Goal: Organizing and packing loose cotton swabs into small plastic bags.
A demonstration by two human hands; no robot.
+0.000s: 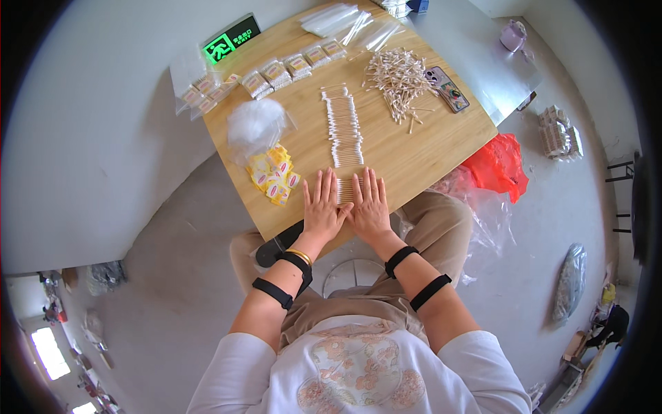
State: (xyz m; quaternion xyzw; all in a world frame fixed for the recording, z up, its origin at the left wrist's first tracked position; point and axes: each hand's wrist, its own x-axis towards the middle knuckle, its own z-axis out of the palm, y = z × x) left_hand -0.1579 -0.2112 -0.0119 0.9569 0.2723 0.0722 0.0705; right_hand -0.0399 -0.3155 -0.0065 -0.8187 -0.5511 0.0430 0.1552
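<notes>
My left hand (322, 207) and my right hand (369, 205) lie flat at the near edge of the wooden table (289, 131), fingers stretched forward, thumbs close together. Between them is a short row of cotton swabs (345, 191), its sides partly hidden under my fingers. Just beyond my fingertips a longer row of cotton swabs (343, 127) runs away from me, the sticks side by side. At the far right a loose heap of cotton swabs (400, 79) lies jumbled. Yellow and white paper labels (274, 172) are scattered left of my left hand.
Clear plastic bags (256, 127) lie behind the labels. Filled packs of swabs (276, 74) line the far left edge, near a green exit sign (232, 40). A phone (447, 90) sits by the heap. A red plastic bag (502, 165) hangs low at the right.
</notes>
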